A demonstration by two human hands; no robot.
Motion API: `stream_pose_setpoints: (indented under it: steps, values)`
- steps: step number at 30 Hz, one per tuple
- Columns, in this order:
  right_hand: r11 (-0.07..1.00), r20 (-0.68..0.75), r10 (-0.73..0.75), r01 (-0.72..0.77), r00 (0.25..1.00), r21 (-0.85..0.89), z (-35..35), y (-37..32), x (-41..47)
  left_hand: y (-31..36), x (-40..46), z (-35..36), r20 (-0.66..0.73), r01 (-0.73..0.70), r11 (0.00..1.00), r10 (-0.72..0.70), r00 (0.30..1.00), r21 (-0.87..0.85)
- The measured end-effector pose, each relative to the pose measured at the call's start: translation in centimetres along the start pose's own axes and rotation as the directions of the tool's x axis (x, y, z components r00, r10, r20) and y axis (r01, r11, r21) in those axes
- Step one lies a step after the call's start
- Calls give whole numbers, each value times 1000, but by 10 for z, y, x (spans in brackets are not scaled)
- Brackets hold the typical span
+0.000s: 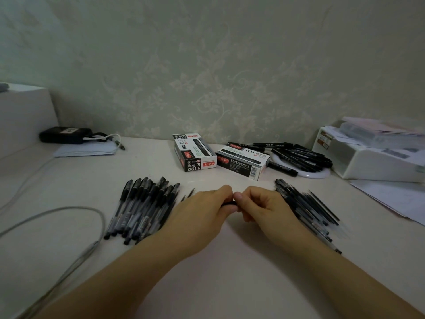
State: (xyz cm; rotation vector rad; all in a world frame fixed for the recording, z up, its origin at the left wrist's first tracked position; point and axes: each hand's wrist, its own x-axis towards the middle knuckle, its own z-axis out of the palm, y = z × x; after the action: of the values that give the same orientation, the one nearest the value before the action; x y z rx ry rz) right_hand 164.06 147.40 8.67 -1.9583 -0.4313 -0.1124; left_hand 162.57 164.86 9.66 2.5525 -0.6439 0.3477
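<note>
My left hand (204,210) and my right hand (259,207) meet at the middle of the white table (230,272). Both curl their fingers round one black pen (228,203), of which only a short dark piece shows between them. A pile of capped black pens (142,208) lies just left of my left hand. To the right of my right hand lies a pile of thin pen parts and pens (308,208). Two pen boxes (195,153) (242,161) stand behind my hands.
A white plate (317,174) heaped with black markers sits at the back right, beside a white tray of papers (368,162). Loose sheets (395,199) lie at the right edge. A grey cable (69,210) loops at the left, with a black pouch (64,134) behind.
</note>
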Motion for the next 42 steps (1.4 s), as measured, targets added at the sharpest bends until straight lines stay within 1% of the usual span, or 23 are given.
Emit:
stream_pose_setpoints:
  steps: [3, 5, 7, 9, 11, 14, 17, 21, 27, 29, 32, 35, 39, 42]
  values:
    - [1000, 26, -6, 6, 1000, -7, -1, 0, -1, -3, 1, -1, 34, 5, 1000, -6, 999, 24]
    - [1000, 31, -14, 14, 999, -8, -2, -1, -2, -5, -1, -1, 64, 4, 1000, -4, 998, 11]
    - [1000, 39, -16, 17, 999, -17, -3, 1, -2, -8, -2, 0, 85, 17, 999, -14, 996, -34]
    - [999, 53, -25, 27, 998, -26, -4, 2, -2, -10, -2, 0, 100, 40, 992, -28, 995, -120]
    - [999, 65, -34, 34, 997, 2, -6, 3, -1, -11, -1, 0, 91, 39, 984, -23, 996, -176]
    - [997, 86, -32, 26, 996, 71, -8, 2, 0, -11, -2, 2, 58, 16, 980, -4, 998, -197]
    - [993, 72, -30, 21, 997, 115, -9, 2, 1, -12, -2, 3, 35, 15, 973, -7, 999, -230]
    - [994, 52, -37, 32, 998, 107, -9, 3, 1, -12, -2, 2, -6, -10, 982, 9, 1000, -190]
    - [988, 31, -28, 23, 999, 155, -9, 4, 1, -13, -1, 2, -36, -11, 982, 5, 999, -190]
    - [985, 10, -13, 11, 1000, 172, -9, 3, 2, -13, -1, 2, -47, -17, 982, 9, 999, -187]
    - [989, -14, 25, -23, 1000, 146, -8, 3, 2, -13, -1, 3, -49, -15, 984, 6, 999, -178]
    - [989, 1, 47, -47, 999, 143, -8, 5, 2, -14, -1, 4, -44, -11, 986, 4, 999, -169]
    - [986, 23, 13, -17, 1000, 166, -10, 6, 4, -15, 0, 4, -46, -1, 989, -6, 999, -150]
    - [984, 41, 16, -23, 999, 176, -9, 6, 4, -15, -1, 3, -54, 1, 988, -9, 998, -157]
